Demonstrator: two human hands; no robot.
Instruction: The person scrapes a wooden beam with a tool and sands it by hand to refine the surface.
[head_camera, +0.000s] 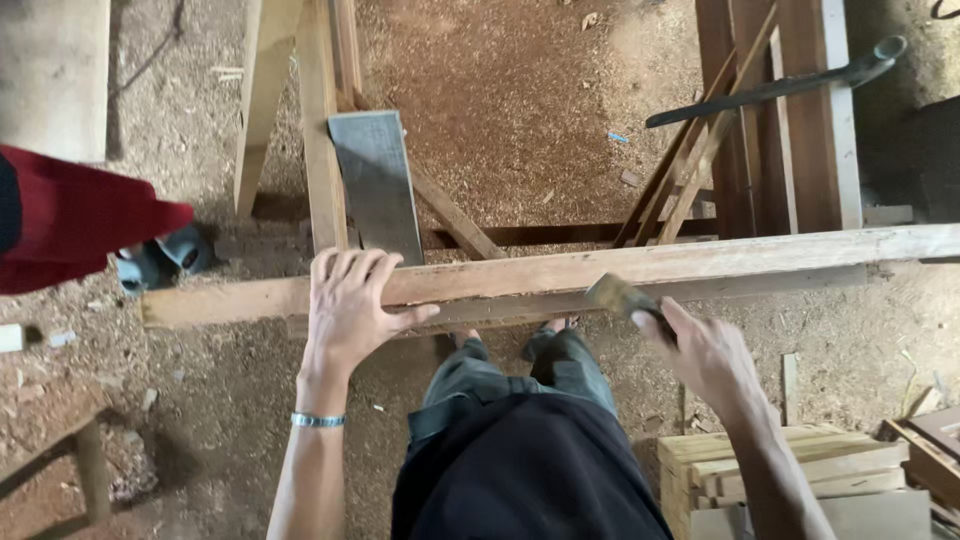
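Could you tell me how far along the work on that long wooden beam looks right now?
Done: the long beam already lies across the wooden supports, and cut boards sit stacked at lower right. In hand: the left hand presses on the beam while the right hand holds a blurred tool against its near edge. How much of the edge remains cannot be told.

arms: bare | left wrist: blue bracelet (318, 420) | black top, grey-green trousers
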